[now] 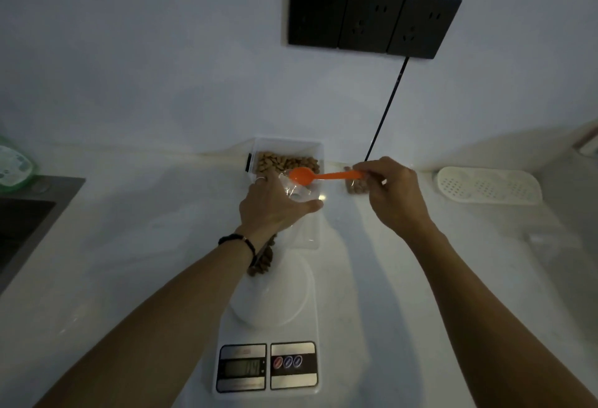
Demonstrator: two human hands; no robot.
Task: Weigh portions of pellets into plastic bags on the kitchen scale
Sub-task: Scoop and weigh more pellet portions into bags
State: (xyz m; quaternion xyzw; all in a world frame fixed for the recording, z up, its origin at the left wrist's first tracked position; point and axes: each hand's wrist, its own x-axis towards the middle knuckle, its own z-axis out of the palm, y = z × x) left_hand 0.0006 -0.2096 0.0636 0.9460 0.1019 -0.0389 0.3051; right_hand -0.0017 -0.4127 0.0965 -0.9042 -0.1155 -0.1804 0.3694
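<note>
A clear tub of brown pellets [284,162] stands against the wall. My left hand [275,207] holds a clear plastic bag [299,192] open just in front of the tub. My right hand [393,194] pinches the handle of an orange spoon [318,175], whose bowl hovers over the bag's mouth and the tub's near edge. The white kitchen scale [268,326] lies nearer to me, its display lit. A filled bag of pellets [262,262] rests at the scale's far edge, partly hidden under my left wrist.
Another small bag of pellets [356,186] lies behind my right hand. A white perforated tray [488,186] sits at the right by the wall. A dark sink [22,229] is at the left. A black cable [388,103] hangs below wall sockets [372,19].
</note>
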